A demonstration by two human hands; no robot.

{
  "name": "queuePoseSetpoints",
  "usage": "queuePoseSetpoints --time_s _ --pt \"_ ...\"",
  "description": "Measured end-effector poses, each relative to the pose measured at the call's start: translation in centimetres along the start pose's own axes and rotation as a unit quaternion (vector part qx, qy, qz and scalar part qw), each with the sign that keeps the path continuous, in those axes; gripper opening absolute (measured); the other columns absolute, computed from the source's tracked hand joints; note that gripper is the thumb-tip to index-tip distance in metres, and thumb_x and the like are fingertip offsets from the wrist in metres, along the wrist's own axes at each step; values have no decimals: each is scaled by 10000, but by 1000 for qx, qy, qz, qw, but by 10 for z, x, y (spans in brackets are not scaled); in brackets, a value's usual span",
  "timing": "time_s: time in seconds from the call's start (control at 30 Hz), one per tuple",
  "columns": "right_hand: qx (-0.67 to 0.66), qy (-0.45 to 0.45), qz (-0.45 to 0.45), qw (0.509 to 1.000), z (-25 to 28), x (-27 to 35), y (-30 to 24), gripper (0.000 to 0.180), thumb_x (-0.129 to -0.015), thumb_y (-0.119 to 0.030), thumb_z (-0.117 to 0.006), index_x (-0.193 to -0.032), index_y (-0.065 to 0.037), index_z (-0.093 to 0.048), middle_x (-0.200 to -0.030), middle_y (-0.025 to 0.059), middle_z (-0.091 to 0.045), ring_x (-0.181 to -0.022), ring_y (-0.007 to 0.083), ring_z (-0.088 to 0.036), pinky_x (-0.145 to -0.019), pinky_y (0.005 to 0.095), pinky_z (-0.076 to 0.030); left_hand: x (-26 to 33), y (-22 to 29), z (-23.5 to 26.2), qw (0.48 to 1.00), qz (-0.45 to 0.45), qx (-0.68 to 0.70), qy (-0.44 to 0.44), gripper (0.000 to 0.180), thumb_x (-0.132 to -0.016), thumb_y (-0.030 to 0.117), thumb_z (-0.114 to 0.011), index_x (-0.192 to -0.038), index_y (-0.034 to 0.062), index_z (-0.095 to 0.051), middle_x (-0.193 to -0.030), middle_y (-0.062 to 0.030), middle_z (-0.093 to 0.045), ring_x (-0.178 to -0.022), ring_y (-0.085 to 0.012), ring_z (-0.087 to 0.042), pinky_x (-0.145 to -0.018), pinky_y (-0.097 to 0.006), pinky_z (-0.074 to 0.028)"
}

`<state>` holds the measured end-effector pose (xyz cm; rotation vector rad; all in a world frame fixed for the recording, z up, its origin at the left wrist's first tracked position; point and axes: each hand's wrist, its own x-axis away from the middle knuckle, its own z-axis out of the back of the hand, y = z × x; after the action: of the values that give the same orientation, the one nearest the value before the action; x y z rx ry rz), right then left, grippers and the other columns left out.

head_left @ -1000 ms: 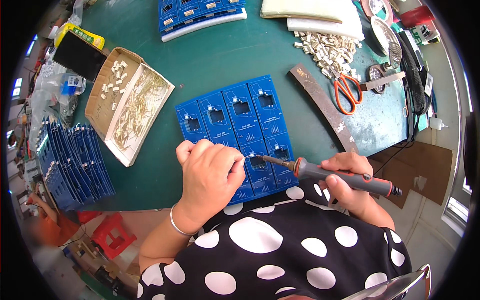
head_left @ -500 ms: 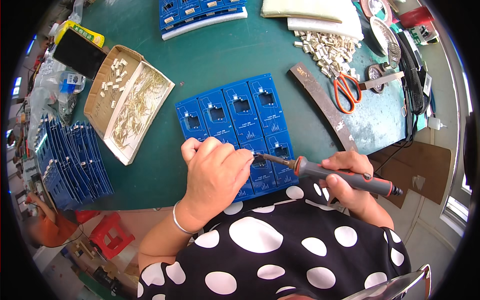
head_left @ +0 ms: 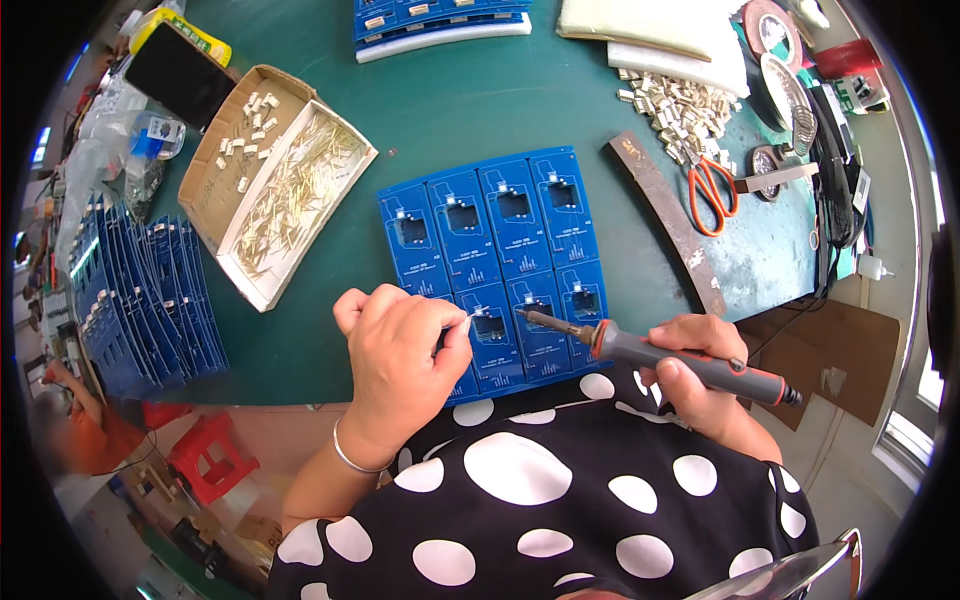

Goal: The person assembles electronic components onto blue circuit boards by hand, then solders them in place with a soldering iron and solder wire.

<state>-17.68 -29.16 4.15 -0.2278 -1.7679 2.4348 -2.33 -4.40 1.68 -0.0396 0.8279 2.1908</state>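
A blue circuit board panel (head_left: 518, 245), made of several joined boards with rectangular cutouts, lies on the table in front of me. My right hand (head_left: 705, 360) grips a grey soldering iron (head_left: 655, 355) with orange trim. Its metal tip points left, over or on a board in the near row; contact is hard to tell. At the panel's near left, my left hand (head_left: 400, 350) is closed, thumb and forefinger pinched together over the boards. Something thin and pale shows at those fingertips, too small to name. The hand covers the near left corner of the panel.
Left of the panel stands a cardboard tray (head_left: 290, 205) of white connectors and thin pins. Stacked blue boards (head_left: 150, 300) and a phone (head_left: 180, 75) are farther left. To the right lie a metal bar (head_left: 665, 225), orange-handled scissors (head_left: 713, 195) and heaped connectors (head_left: 685, 110).
My left fingers have moved left over the panel, away from the iron's tip, uncovering part of the near row. The whole scene has shifted right in the picture. The right hand keeps its grip.
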Motion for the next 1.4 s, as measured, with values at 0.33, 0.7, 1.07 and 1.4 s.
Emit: queuePoseSetpoints --time_s 0.33,0.7,1.07,1.4 --pt "-1 -28 14 1000 -18 -11 0 263 -891 -177 -666 -981 54 -577 -802 158 -655 -587 178 -657 -517 282 -525 10 -3 5 1000 11 -6 -6 188 -690 59 -731 -773 157 -594 -672 38 -596 -688 -176 -524 -757 -384 -293" --pt "8 -20 6 1000 -20 -7 2 320 -906 -229 -680 -998 53 -562 -767 170 -644 -581 170 -635 -502 275 -515 9 -4 -3 1000 -9 14 13 171 -693 55 -739 -773 158 -628 -596 53 -493 -640 -162 -476 -741 -372 -276" --pt "7 -1 -5 1000 -19 -1 0 344 -905 -258 -678 -990 54 -560 -744 151 -627 -575 163 -632 -495 266 -504 14 -6 1 999 -47 -17 -2 200 -696 129 -784 -855 165 -671 -658 50 -527 -705 -169 -504 -761 -384 -284" --pt "-18 -30 -14 999 -33 -10 -8 336 -906 -248 -681 -1009 53 -572 -819 151 -631 -608 164 -648 -524 261 -524 32 -21 12 998 28 -11 62 213 -678 54 -742 -806 163 -610 -634 35 -523 -675 -179 -496 -747 -371 -278"
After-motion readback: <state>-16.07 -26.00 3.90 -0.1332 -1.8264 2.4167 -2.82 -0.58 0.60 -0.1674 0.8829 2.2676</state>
